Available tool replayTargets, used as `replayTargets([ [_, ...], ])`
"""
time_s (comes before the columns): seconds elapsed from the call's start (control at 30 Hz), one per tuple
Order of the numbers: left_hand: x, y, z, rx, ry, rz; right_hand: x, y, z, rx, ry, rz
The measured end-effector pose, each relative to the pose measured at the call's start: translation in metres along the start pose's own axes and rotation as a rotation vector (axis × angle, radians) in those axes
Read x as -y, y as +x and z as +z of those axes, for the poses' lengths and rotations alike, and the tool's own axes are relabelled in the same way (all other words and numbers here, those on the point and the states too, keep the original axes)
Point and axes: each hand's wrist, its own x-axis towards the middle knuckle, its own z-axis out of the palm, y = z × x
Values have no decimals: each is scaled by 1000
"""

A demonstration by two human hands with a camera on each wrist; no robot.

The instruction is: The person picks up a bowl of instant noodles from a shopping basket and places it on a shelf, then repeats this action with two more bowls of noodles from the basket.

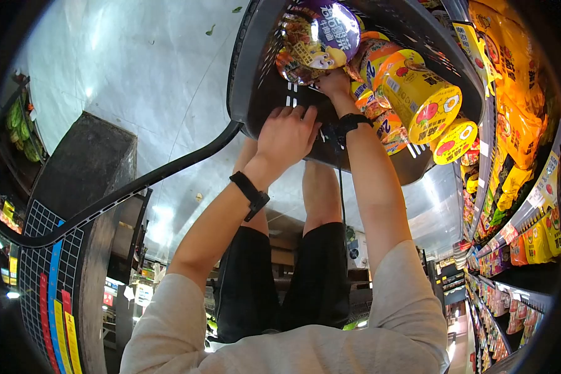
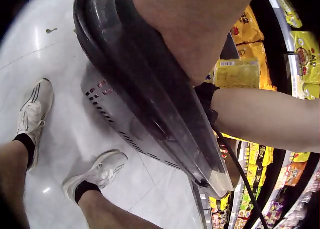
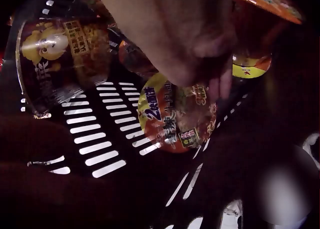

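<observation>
My left hand (image 1: 283, 140) rests over the near rim of a black shopping basket (image 1: 246, 68), with its fingers bent down over the edge. Inside the basket, my right hand (image 1: 335, 83) reaches down between a purple instant noodle bowl (image 1: 333, 31) and several yellow instant noodle cups (image 1: 427, 96). Its fingers are hidden in the head view. In the right wrist view they lie at the edge of an orange-lidded noodle cup (image 3: 172, 116); I cannot tell whether they grip it. The purple bowl lies tilted, lid facing up toward me.
A long black handle (image 1: 149, 177) stretches left from the basket. Shelves at the right hold orange noodle packets (image 1: 517, 106). A dark-topped stand (image 1: 84, 156) is at the left. White shoes (image 2: 102, 171) are on the pale floor beside the basket.
</observation>
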Motion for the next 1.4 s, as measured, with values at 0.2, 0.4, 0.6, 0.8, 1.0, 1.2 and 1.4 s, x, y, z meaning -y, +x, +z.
replayTargets([
  [0.2,-1,-1,-2,-12,8,9,-2,1,-7,49,-86,-28],
  [0.4,0,-1,-1,-6,1,25,-35,7,2,80,116,26],
  [0.6,3,-2,1,13,1,22,-7,-91,-63,218,801,109],
  [0.8,-3,-9,-3,-211,-174,-6,-7,-157,-98,250,896,169],
  [1.0,-16,-26,-37,-287,-307,-56,-25,-229,-129,189,994,154],
  [1.2,-44,-68,-92,-81,-894,-32,-4,-345,-161,296,923,-15],
  [1.4,-52,-137,-142,182,-1376,-1,16,-450,-214,436,900,-161],
])
